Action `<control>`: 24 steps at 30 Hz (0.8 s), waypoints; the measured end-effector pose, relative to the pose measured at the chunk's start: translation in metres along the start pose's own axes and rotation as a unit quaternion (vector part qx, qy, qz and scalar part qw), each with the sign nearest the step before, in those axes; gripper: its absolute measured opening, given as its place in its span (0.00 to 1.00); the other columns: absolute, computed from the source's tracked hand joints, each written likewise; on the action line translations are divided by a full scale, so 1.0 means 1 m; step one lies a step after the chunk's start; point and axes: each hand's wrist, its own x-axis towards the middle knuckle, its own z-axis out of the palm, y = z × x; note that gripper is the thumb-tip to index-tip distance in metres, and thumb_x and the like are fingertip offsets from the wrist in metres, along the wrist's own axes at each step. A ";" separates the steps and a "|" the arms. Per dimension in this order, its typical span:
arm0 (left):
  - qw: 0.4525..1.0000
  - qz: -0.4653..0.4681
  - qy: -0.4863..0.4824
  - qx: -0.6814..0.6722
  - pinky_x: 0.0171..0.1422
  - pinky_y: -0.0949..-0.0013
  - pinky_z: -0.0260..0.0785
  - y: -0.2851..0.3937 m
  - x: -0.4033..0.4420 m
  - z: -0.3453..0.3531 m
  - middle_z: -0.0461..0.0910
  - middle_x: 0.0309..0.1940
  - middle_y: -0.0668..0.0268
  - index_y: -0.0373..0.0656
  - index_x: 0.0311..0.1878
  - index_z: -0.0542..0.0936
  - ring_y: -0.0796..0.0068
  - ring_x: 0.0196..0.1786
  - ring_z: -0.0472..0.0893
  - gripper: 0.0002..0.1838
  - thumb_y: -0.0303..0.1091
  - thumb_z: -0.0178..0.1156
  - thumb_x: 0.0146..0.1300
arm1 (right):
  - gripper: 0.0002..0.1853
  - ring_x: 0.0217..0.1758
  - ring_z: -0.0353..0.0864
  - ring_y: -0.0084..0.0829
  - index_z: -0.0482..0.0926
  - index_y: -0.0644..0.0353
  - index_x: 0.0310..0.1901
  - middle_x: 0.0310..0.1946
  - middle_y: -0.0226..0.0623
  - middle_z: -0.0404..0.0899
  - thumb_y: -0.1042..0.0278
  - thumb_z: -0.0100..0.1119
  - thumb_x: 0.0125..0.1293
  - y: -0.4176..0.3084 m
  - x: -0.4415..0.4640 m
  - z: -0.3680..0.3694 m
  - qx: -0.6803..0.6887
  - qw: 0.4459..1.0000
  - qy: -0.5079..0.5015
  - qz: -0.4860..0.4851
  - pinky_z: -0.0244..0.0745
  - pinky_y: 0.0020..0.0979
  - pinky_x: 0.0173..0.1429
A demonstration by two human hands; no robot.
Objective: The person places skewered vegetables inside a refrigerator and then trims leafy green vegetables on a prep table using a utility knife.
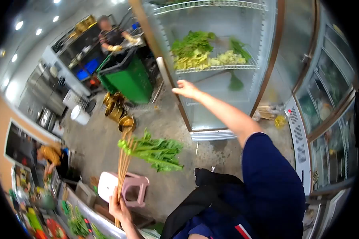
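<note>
My left hand (120,206) is closed around a bundle of long thin wooden skewers (124,167). Leafy green lettuce (159,151) is on the far part of the skewers, its pale stem ends against the sticks and its leaves spreading to the right. My right arm reaches forward to a tall glass-fronted fridge (223,103). There my right hand (186,89) has its fingers curled at the lower end of the door handle (163,71). Behind the glass, bunches of greens (195,46) and paler yellowish leaves (227,59) lie on a white wire shelf (215,70).
A green wheeled bin (133,81) stands ahead, with a gloved co-worker (109,36) behind it. Brass-coloured pots (115,111) sit on the floor. Nearby are a pink-and-white stool (137,191) and a metal counter with vegetables (77,223). Another person (52,155) bends at left.
</note>
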 end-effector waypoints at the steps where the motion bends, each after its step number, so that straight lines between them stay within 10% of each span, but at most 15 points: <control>1: 1.000 -0.006 -0.005 -0.004 0.39 0.72 0.69 0.003 0.022 0.004 0.75 0.32 0.62 0.37 0.56 0.77 0.73 0.32 0.75 0.20 0.15 0.54 0.60 | 0.42 0.61 0.73 0.42 0.67 0.67 0.61 0.58 0.53 0.72 0.42 0.66 0.53 0.002 0.026 0.008 -0.022 1.000 0.019 -0.002 0.68 0.35 0.64; 5: 0.992 -0.039 -0.034 -0.113 0.54 0.75 0.69 -0.007 0.097 0.017 0.79 0.47 0.63 0.31 0.57 0.75 0.76 0.49 0.78 0.15 0.24 0.52 0.69 | 0.38 0.59 0.74 0.41 0.68 0.68 0.58 0.55 0.53 0.74 0.46 0.65 0.55 0.022 0.085 0.054 -0.017 0.999 0.041 0.013 0.69 0.35 0.62; 12: 0.979 -0.099 -0.015 -0.176 0.32 0.82 0.59 -0.051 0.196 0.047 0.75 0.31 0.75 0.32 0.56 0.76 0.88 0.29 0.68 0.15 0.24 0.56 0.66 | 0.20 0.38 0.77 0.32 0.73 0.56 0.41 0.33 0.33 0.77 0.50 0.63 0.58 0.015 0.079 0.090 0.156 0.979 0.132 0.010 0.72 0.34 0.46; 14: 0.977 -0.089 0.000 -0.195 0.24 0.80 0.41 -0.059 0.228 0.052 0.64 0.20 0.84 0.36 0.44 0.80 0.91 0.21 0.54 0.07 0.26 0.56 0.66 | 0.21 0.36 0.76 0.30 0.73 0.57 0.42 0.33 0.31 0.78 0.47 0.62 0.59 0.009 0.074 0.092 0.145 0.975 0.167 -0.020 0.71 0.33 0.44; 17: 0.968 -0.191 -0.096 -0.130 0.41 0.74 0.71 -0.058 0.271 0.034 0.80 0.41 0.61 0.34 0.48 0.80 0.76 0.40 0.77 0.13 0.30 0.62 0.62 | 0.19 0.33 0.71 0.26 0.73 0.57 0.41 0.29 0.29 0.74 0.46 0.52 0.67 -0.023 0.035 0.086 0.216 0.967 0.134 0.014 0.68 0.29 0.41; 18: 0.967 -0.053 -0.086 -0.235 0.22 0.80 0.42 -0.093 0.294 0.049 0.60 0.16 0.83 0.42 0.29 0.75 0.92 0.19 0.55 0.09 0.32 0.56 0.67 | 0.20 0.31 0.69 0.25 0.73 0.58 0.40 0.27 0.28 0.72 0.46 0.47 0.70 -0.033 0.015 0.084 0.257 0.961 0.099 0.037 0.67 0.28 0.40; 20: 0.965 -0.004 -0.120 -0.233 0.21 0.79 0.42 -0.075 0.329 0.064 0.57 0.14 0.81 0.47 0.22 0.67 0.91 0.17 0.55 0.17 0.37 0.56 0.67 | 0.25 0.30 0.68 0.24 0.72 0.58 0.37 0.24 0.28 0.69 0.44 0.34 0.74 -0.012 -0.025 0.094 0.263 0.961 0.055 0.063 0.66 0.28 0.40; 22: 0.960 0.005 -0.142 -0.240 0.21 0.80 0.43 -0.070 0.370 0.079 0.59 0.14 0.80 0.46 0.22 0.68 0.91 0.17 0.56 0.16 0.35 0.55 0.67 | 0.29 0.30 0.69 0.26 0.71 0.58 0.35 0.24 0.29 0.70 0.42 0.25 0.75 0.001 -0.074 0.098 0.276 0.960 0.036 -0.004 0.66 0.29 0.39; 24: 0.943 0.037 -0.185 -0.276 0.29 0.81 0.52 -0.058 0.402 0.098 0.69 0.25 0.77 0.33 0.45 0.80 0.89 0.26 0.62 0.10 0.23 0.55 0.61 | 0.29 0.30 0.72 0.29 0.73 0.60 0.38 0.26 0.32 0.72 0.45 0.23 0.76 -0.013 -0.133 0.085 0.316 0.948 0.023 0.044 0.68 0.31 0.41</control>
